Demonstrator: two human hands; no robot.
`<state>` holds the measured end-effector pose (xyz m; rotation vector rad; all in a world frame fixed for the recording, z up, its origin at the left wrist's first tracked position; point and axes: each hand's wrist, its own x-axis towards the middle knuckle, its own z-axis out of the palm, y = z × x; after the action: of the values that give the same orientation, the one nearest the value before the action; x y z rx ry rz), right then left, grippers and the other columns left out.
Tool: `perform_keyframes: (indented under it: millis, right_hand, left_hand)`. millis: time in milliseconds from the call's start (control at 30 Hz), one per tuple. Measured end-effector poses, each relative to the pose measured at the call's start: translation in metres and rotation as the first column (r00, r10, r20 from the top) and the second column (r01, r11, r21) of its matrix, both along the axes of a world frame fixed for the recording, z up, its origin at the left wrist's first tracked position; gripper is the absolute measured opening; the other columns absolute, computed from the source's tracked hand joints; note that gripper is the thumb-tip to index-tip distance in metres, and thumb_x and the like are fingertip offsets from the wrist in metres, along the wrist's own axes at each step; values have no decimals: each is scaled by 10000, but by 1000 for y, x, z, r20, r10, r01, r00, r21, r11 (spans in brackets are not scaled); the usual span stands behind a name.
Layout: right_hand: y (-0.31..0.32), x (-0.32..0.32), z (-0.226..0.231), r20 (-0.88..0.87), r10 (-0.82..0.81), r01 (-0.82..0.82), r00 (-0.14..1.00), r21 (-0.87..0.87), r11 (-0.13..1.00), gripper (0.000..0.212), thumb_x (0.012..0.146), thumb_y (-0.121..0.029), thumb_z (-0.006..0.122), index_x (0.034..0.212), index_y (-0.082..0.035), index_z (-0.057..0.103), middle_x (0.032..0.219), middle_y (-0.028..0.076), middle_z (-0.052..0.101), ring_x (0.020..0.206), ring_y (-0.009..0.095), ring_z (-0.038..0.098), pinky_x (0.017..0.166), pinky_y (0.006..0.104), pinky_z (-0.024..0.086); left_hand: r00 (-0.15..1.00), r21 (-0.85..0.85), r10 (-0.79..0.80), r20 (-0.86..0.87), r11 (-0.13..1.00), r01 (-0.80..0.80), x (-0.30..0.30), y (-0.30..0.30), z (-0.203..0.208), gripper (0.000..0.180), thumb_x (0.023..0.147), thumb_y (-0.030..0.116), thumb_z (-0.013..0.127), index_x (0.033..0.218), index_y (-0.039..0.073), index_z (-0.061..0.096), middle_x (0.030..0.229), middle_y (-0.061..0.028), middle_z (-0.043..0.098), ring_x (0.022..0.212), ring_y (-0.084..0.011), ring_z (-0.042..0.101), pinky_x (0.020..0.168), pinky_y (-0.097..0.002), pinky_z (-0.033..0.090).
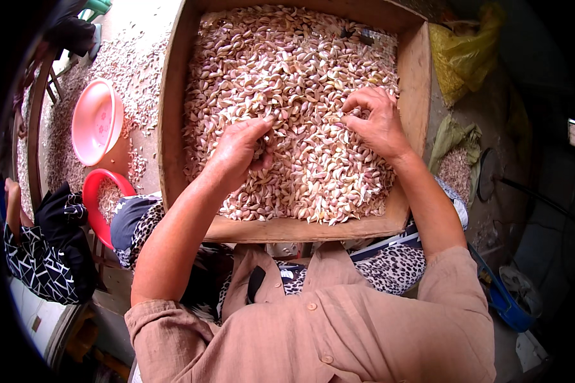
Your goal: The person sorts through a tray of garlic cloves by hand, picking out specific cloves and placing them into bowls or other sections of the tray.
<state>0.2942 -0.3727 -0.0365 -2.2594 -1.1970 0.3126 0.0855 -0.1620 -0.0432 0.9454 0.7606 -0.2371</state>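
A wooden tray (421, 89) stands before me, spread with a thick layer of loose garlic cloves (287, 76) in pinkish and white skins. My left hand (241, 147) is over the middle of the cloves, its fingers curled in and the thumb pressed to the forefinger. Whatever may be in that pinch is too small to tell. Toward the tray's right side, my right hand (378, 124) bends down with thumb and forefinger brought together just above the cloves. Its fingertips partly cover what they grip, if anything. A small dark object (366, 38) lies among the cloves at the far right.
Left of the tray are a pink basin (97, 121) and a red basin (92, 204) with cloves inside. Cloves also litter the floor (137, 83). Another person in patterned clothes (45, 262) is at the left. Rightward are a yellow sack (466, 57) and a blue basket (511, 309).
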Motion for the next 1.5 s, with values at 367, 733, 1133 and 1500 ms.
perform_keyframes:
  millis: [367,733,1133,1500]
  right_hand:
    - [26,-71,32,-177,413,-321,893,393,862,130,790,-62,766,908,-65,713,809,80,688,753,266,658,700,394,529]
    - [16,-41,18,-41,70,-63,997,169,984,16,846,-53,693,859,-49,685,810,99,697,767,251,678,720,388,558]
    - [-10,9,9,238,-131,170,963,-155,973,201,814,-63,670,1011,-42,637,1054,162,637,1014,383,629,872,500,532]
    - [12,5,14,-44,-155,151,987,-87,985,158,858,-208,721,946,-82,760,952,143,711,917,336,699,824,439,549]
  left_hand:
    - [990,-173,-118,-71,979,104,-7,-40,-4,370,1088,361,454,930,88,647,761,-45,662,595,-148,633,493,-276,435]
    - [994,-189,-102,-26,977,95,-8,-32,-12,366,1069,332,506,802,96,592,720,-43,616,574,-150,590,497,-271,460]
    - [990,-205,-131,-44,971,120,-8,-31,-7,381,1070,347,543,759,126,544,690,-27,593,521,-137,549,462,-259,406]
    - [995,-171,-102,-16,980,97,-7,-22,0,334,1054,308,550,779,118,560,748,-24,636,553,-111,560,483,-240,451]
